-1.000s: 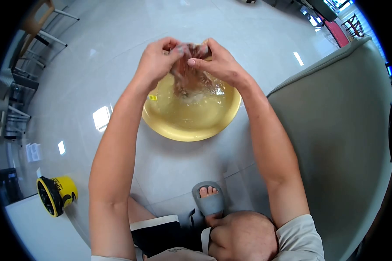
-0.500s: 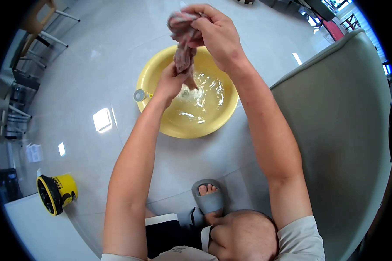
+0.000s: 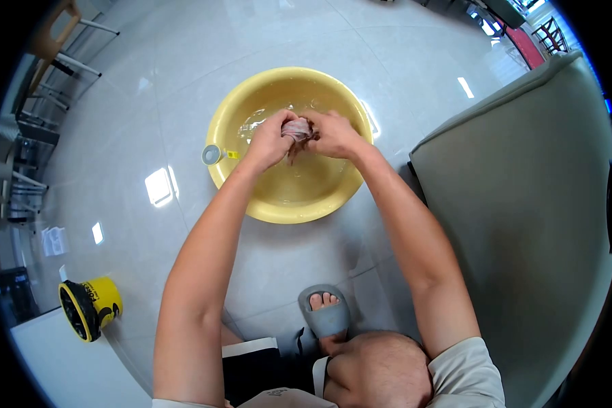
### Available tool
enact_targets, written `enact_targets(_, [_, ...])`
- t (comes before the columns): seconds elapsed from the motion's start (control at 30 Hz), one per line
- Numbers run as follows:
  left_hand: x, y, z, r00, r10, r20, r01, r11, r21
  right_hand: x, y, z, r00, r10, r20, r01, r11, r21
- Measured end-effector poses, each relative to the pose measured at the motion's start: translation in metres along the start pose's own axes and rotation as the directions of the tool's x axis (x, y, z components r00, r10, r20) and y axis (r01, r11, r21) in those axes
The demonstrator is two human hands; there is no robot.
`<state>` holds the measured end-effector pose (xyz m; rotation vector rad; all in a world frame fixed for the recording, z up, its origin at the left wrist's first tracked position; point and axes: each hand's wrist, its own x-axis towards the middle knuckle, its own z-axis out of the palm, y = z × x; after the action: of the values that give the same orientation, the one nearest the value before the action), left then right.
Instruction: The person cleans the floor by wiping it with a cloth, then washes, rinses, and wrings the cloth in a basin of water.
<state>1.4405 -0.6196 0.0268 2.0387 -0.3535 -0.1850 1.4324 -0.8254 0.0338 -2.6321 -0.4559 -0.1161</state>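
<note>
A bunched, pinkish wet cloth (image 3: 296,129) is gathered between my two hands, low over the water in a round yellow basin (image 3: 292,213). My left hand (image 3: 272,141) is closed on the cloth's left side. From the right, my right hand (image 3: 332,134) grips it with curled fingers. One end of the cloth dangles below the hands toward the water. The fingertips of both hands are partly hidden behind the cloth.
A small round grey-topped item (image 3: 212,155) sits at the basin's left rim. A grey padded piece of furniture (image 3: 517,197) stands close on the right. At lower left is a yellow bin (image 3: 102,299) with a black liner; chairs (image 3: 54,41) are at upper left.
Both hands have come down from above the basin's far rim to low over the water. The cloth, stretched upright between them before, is now bunched together.
</note>
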Motion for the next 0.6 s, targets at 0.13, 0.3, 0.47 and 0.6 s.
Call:
enact_targets(0.13, [-0.008,-0.018,0.005,1.0,0.008,0.002,-0.008,0.928,0.372,0.009,0.001,0.01,0.903,0.269,0.335,-0.296,0.955,0.033])
enact_targets(0.3, [-0.019,-0.052,0.025,0.936,-0.33,-0.122,0.352,0.876,0.331,0.004,0.009,0.059,0.866,0.31,0.392,-0.222,0.941,-0.254])
enact_targets(0.47, [-0.019,-0.004,0.02,0.537,-0.776,0.33,0.685,0.174,-0.707,0.0,-0.046,0.033,0.963,0.27,-0.012,-0.234,0.856,0.462])
enact_targets(0.6, [-0.018,-0.057,0.022,0.807,-0.446,0.386,0.403,-0.062,-0.913,-0.014,-0.106,-0.01,0.976,0.215,-0.047,-0.098,0.615,0.782])
